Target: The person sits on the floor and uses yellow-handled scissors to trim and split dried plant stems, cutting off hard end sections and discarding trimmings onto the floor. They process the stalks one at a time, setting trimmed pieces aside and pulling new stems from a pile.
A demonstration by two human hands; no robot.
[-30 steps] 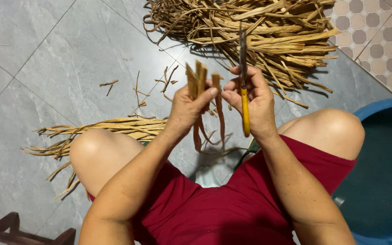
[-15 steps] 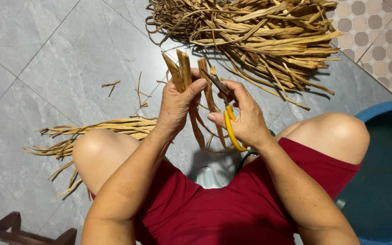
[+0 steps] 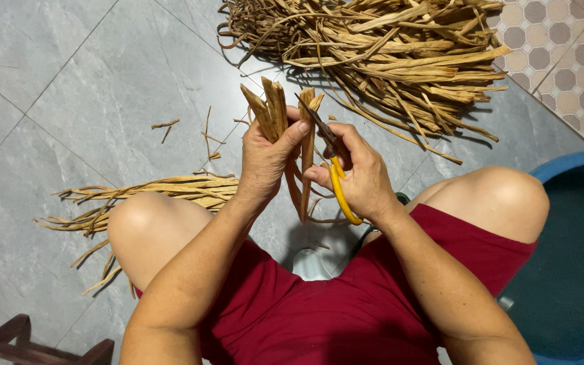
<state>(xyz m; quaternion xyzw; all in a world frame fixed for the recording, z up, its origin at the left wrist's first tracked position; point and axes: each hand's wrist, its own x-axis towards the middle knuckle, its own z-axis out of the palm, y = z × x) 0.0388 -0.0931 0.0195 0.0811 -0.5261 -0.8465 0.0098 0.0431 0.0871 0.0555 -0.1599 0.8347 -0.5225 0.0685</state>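
Overhead, head view: left hand (image 3: 265, 159) clamps a bunch of dried fibre strips (image 3: 275, 111), fingers wrapped tight, strip tips pointing to 12 o'clock. Right hand (image 3: 363, 176) grips yellow-handled scissors (image 3: 332, 169), fingers curled through the handles, blades angled toward 11 o'clock against one strip (image 3: 305, 145). Big pile of dried strips (image 3: 386, 54) on grey tile floor (image 3: 89, 81) at 12–1 o'clock. Smaller cut bundle (image 3: 170, 189) at 9 o'clock by the left knee. Blue tub (image 3: 576, 162) at 3 o'clock. Wooden stool (image 3: 8, 341) at 7 o'clock.
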